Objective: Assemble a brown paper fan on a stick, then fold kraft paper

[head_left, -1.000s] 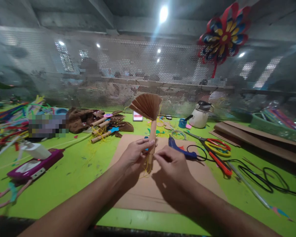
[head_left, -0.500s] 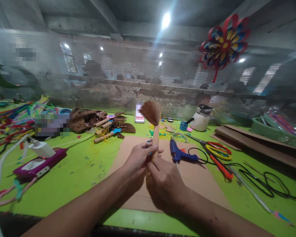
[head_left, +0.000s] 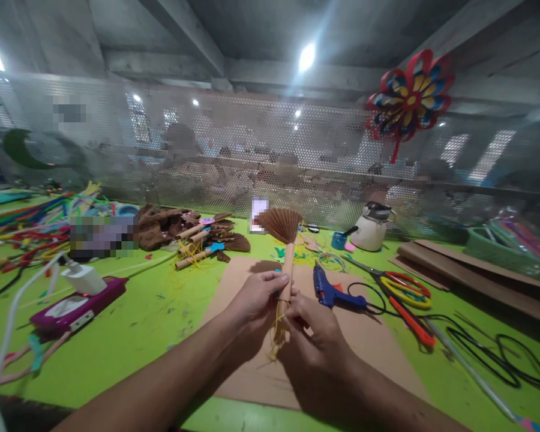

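Two bare forearms come in from the lower edge and slant towards each other above a flat, light-brown cardboard sheet [head_left: 364, 366] on the bright green tabletop [head_left: 162, 324]. The thin yellow strands [head_left: 275, 349] hang loose and tangled under the work; judging by that, they could snag on a finger or slip out of place if pulled unevenly. The right hand [head_left: 315, 327] is palm-down, knuckles up, its fingers curled narrow against the tube's lower part; whether a strand is pinched there, I cannot tell. The left hand [head_left: 257, 299] grips a slim, light-brown cardboard tube [head_left: 288, 261], thumb along its near face, wrist bent inward. The tube tilts slightly, standing well above the sheet between both hands, and could twist or dent if squeezed too hard. At its top spreads a pleated, dark-brown paper fan [head_left: 282, 225], which would probably crease or work loose if knocked. Just beyond the right hand, a blue plastic glue gun [head_left: 330, 292] lies near enough that a sideways swing of the knuckles might bump it. Farther off stands a white jug with a black top [head_left: 369, 229].
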Action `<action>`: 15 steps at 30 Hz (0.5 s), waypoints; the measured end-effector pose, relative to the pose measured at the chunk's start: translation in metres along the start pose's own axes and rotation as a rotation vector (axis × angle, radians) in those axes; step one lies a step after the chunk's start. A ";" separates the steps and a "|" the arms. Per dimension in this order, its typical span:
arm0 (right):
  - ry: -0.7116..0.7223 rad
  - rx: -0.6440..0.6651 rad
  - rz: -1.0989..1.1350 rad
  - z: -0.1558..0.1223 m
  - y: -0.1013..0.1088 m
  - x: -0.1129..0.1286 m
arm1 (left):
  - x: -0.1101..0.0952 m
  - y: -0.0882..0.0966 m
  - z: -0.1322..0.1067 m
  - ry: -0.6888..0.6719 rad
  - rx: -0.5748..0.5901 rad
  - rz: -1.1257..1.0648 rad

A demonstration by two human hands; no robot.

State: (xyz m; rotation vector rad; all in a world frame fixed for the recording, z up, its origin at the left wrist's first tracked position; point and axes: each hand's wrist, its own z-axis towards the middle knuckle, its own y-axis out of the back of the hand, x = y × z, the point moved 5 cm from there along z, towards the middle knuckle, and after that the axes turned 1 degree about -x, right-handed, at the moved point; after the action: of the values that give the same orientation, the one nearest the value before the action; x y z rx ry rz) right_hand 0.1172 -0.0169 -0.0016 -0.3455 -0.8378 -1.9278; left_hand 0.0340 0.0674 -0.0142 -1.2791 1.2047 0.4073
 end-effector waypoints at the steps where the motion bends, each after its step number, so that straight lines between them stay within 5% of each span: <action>1: -0.022 0.007 -0.002 -0.001 0.001 -0.001 | 0.000 0.001 0.001 -0.002 -0.004 0.002; 6: -0.142 0.132 -0.114 -0.008 -0.003 -0.001 | -0.006 0.011 0.006 -0.020 -0.040 0.026; 15: -0.040 0.293 -0.206 -0.010 -0.010 0.008 | -0.013 0.012 0.005 0.023 -0.031 -0.001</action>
State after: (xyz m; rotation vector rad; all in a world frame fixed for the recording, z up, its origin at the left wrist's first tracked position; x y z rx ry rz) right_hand 0.1053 -0.0257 -0.0084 -0.1246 -1.2037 -1.9532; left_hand 0.0212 0.0803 -0.0104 -1.3137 1.2212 0.4135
